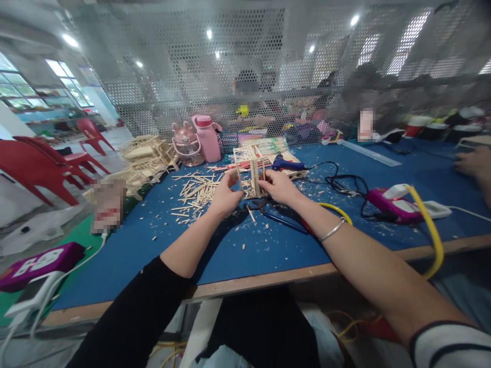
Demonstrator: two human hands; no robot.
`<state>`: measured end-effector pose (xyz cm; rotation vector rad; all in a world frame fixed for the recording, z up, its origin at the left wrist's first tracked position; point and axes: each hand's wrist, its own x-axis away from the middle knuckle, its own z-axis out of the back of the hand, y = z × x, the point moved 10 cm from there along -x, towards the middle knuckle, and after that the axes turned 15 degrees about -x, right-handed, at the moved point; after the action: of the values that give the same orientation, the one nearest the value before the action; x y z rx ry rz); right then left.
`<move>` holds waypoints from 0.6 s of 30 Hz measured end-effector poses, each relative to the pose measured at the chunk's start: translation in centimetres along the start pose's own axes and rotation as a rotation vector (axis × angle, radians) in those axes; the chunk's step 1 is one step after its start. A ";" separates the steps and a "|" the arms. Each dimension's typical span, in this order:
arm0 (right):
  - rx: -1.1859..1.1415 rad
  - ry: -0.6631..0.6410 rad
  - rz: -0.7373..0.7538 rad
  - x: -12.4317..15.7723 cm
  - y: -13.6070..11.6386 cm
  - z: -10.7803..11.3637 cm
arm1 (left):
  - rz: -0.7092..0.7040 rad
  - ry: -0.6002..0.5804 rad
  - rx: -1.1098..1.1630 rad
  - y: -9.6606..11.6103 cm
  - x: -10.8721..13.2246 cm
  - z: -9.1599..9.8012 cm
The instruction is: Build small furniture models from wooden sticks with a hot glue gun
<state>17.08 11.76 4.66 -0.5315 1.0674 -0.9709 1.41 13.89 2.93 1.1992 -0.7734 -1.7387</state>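
Note:
A small upright frame of thin wooden sticks (254, 171) stands on the blue table between my hands. My left hand (227, 195) is closed on its left side, thumb and fingers at a lower upright. From the right, my right hand (279, 186) pinches the frame's lower right part. Dark-jawed pliers (282, 221) lie just in front of the frame, partly under my right forearm. Loose wooden sticks (197, 191) are heaped left of my left hand. Behind my right hand rests a blue glue gun (287, 163).
Finished-looking wooden stick structures (148, 156) are stacked at the left. A pink bottle (207, 139) and a pink rounded jug (187, 145) stand at the back. A purple power strip (397, 205) with cables lies right. A perforated metal screen (172, 66) rises behind; another person's hand (475, 164) shows far right.

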 end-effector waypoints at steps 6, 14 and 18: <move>0.127 -0.014 -0.002 0.0 -0.3 -0.1 | 0.082 0.572 -0.075 -0.5 -1.9 10.1; 0.129 0.008 -0.048 0.6 0.4 0.4 | 0.114 0.286 -0.150 -1.5 -1.2 6.0; 0.157 0.146 -0.022 1.5 -1.0 2.1 | 0.108 0.196 -0.137 -0.7 -0.4 4.6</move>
<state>18.78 9.85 5.57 -0.3484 1.1063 -1.1160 -3.05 14.68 4.07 1.1912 -0.5824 -1.5345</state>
